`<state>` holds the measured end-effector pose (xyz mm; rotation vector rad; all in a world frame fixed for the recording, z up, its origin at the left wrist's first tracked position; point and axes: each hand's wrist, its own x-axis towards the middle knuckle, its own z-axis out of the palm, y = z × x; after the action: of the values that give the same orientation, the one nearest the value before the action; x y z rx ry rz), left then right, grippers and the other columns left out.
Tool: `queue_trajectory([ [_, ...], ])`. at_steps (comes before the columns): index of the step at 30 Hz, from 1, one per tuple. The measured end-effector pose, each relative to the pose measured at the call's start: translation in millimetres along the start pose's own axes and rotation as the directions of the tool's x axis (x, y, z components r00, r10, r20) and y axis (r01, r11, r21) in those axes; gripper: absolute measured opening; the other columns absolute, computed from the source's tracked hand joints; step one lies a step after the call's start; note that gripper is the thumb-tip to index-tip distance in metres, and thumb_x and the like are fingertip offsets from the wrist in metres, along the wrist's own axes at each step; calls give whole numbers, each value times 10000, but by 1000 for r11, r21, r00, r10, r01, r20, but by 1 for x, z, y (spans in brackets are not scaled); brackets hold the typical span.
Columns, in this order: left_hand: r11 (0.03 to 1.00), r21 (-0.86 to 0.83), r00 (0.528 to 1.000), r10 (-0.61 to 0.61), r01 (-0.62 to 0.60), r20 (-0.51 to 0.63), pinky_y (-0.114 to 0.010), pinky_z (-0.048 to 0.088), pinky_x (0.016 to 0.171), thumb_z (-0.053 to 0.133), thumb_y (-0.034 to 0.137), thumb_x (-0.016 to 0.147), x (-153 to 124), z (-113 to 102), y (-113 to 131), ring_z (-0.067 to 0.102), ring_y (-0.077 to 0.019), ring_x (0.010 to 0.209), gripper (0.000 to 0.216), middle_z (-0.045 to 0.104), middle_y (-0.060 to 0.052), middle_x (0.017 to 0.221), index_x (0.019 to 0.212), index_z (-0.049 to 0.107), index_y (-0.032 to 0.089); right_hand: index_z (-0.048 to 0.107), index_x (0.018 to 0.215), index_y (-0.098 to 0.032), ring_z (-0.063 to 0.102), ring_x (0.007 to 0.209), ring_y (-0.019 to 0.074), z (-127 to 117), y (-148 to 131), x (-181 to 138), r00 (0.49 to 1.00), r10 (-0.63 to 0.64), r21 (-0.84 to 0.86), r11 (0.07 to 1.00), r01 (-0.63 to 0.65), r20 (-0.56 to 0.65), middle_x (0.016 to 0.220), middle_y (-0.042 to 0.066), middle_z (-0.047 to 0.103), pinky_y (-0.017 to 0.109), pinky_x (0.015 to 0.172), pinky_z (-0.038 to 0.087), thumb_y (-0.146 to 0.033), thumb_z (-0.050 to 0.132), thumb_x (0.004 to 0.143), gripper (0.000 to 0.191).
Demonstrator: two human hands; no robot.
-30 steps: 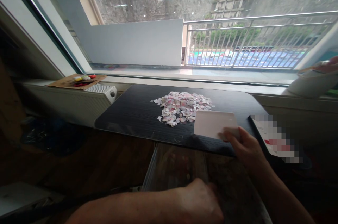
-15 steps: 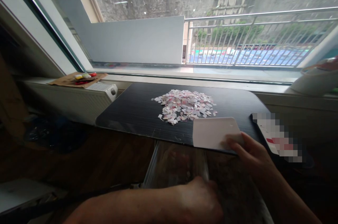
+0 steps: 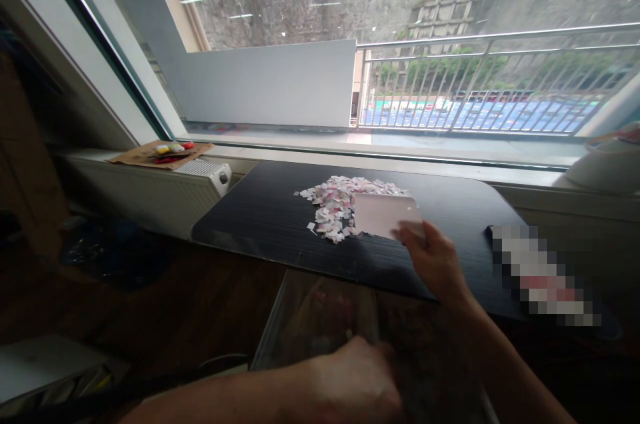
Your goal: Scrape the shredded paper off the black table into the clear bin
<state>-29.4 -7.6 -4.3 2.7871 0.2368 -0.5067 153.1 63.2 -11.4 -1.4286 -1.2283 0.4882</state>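
Observation:
My right hand (image 3: 434, 259) pinches a white flat scraper card (image 3: 383, 214) and holds it over the right part of a pile of small pink and white paper scraps (image 3: 334, 203) on a black tabletop (image 3: 260, 217). My left hand (image 3: 350, 381) is closed on the rim of a clear plastic container (image 3: 310, 317) held just below the table's near edge; some scraps show inside it.
A radiator (image 3: 200, 171) stands left of the table, with a brown cardboard sheet (image 3: 145, 156) carrying small coloured items. A blurred-out card lies at the table's right end (image 3: 543, 274). A white object (image 3: 605, 167) sits on the window sill at right. Dark floor lies to the left.
My right hand moved the white card from the table's near edge back up and left onto the scrap pile. The left hand stayed on the container.

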Motion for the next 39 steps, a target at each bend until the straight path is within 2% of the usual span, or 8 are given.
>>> queue_trajectory([
  [7, 996, 10, 994, -84, 84, -65, -310, 243, 397, 686, 164, 745, -30, 2, -11, 575, -216, 774, 87, 628, -72, 718, 675, 669, 115, 722, 902, -207, 705, 713, 220, -11, -3, -8, 999, -45, -94, 995, 46, 8, 799, 47, 769, 351, 695, 553, -438, 664, 819, 252],
  [12, 995, 15, 990, -96, 98, -104, -303, 224, 426, 673, 176, 772, -29, 10, -13, 596, -209, 746, 93, 644, -75, 706, 705, 689, 114, 693, 831, -206, 686, 677, 213, 10, -6, -1, 997, -12, 46, 999, 9, 71, 745, 38, 750, 344, 653, 552, -464, 665, 773, 267],
  [15, 995, -9, 988, -103, 102, -113, -315, 223, 430, 655, 189, 798, -28, 11, -13, 590, -212, 735, 112, 642, -75, 704, 722, 695, 118, 687, 807, -213, 661, 633, 202, 8, -4, -1, 993, 5, 46, 999, -10, 115, 705, 23, 737, 328, 618, 537, -443, 671, 747, 238],
  [22, 990, -25, 989, -142, 141, -43, -308, 268, 471, 689, 209, 750, -29, 5, -10, 582, -245, 842, 68, 639, -73, 751, 730, 688, 145, 691, 790, -229, 616, 614, 184, -26, 8, -6, 999, 40, -87, 995, -43, -31, 666, -9, 698, 299, 596, 479, -392, 638, 760, 174],
  [25, 987, -47, 988, -153, 151, -25, -317, 268, 472, 692, 216, 748, -28, 4, -10, 581, -245, 860, 63, 643, -74, 792, 746, 692, 153, 672, 749, -236, 591, 607, 184, -26, 13, -7, 992, 87, -62, 994, -93, -93, 632, -17, 671, 304, 599, 468, -381, 631, 738, 151],
  [31, 984, -53, 985, -171, 170, -15, -329, 276, 484, 660, 219, 762, -28, 7, -10, 570, -256, 898, 66, 645, -72, 842, 767, 687, 160, 671, 796, -232, 602, 637, 182, -22, 17, -12, 953, 217, 144, 971, -189, -209, 694, -14, 682, 309, 632, 479, -372, 654, 712, 164],
  [35, 983, -56, 985, -174, 174, 5, -343, 290, 496, 652, 210, 762, -27, 6, -10, 566, -265, 922, 70, 644, -79, 846, 780, 697, 158, 659, 760, -235, 563, 596, 175, -21, 13, -14, 969, 171, 62, 985, -163, -177, 629, -25, 645, 305, 598, 451, -373, 650, 710, 147],
  [39, 983, -62, 984, -174, 175, 28, -346, 287, 490, 663, 220, 748, -26, 5, -11, 562, -264, 911, 66, 645, -78, 857, 754, 676, 156, 661, 740, -227, 569, 604, 188, -20, 12, -15, 934, 180, 43, 984, -175, -309, 629, -16, 651, 325, 611, 450, -379, 628, 660, 175],
])
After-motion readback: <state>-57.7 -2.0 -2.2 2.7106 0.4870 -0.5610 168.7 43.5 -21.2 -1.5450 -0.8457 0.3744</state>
